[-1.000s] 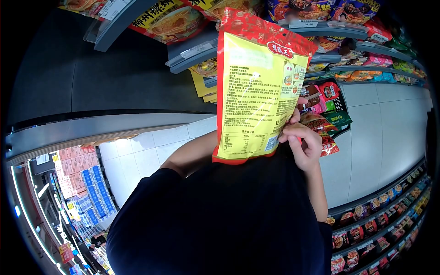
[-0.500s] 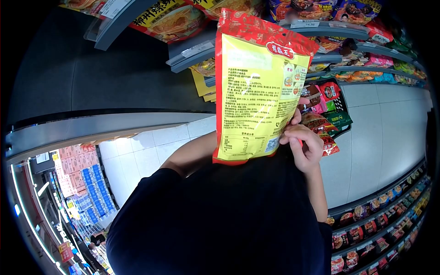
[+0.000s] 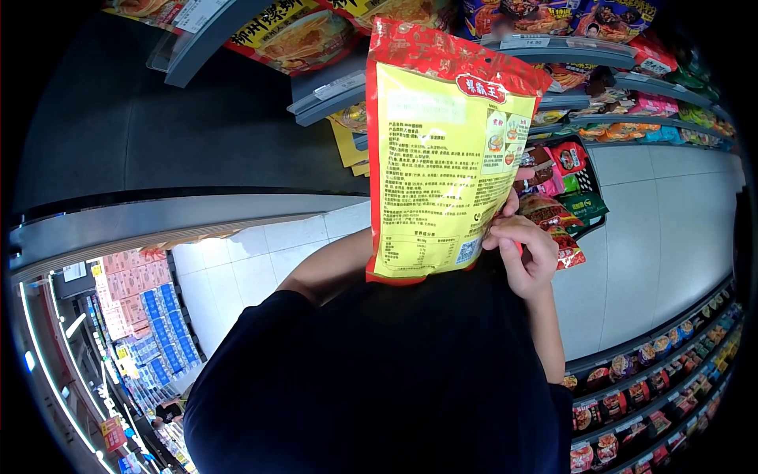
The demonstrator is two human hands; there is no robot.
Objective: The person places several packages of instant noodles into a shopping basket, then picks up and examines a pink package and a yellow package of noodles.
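A red and yellow noodle packet point(image 3: 442, 174) stands upright in front of my chest. Its printed back faces me, with small text, cooking pictures and a code near the bottom. My left forearm passes behind the packet, and most of my left hand point(image 3: 512, 204) is hidden there; fingertips show round the right edge. Below those fingertips, my right hand point(image 3: 527, 254) has its fingers closed on the packet's lower right edge.
Shelves of bagged noodles point(image 3: 292, 35) run along the top. A black basket point(image 3: 598, 207) with several colourful packets lies behind the packet, at right. Cup-noodle shelves point(image 3: 655, 387) line the lower right. Stacked cartons point(image 3: 162, 316) stand at left, and a pale tiled floor point(image 3: 655, 213) lies between.
The packet's top has shifted slightly left and down, and its back faces me a little more squarely. Both hands keep their hold.
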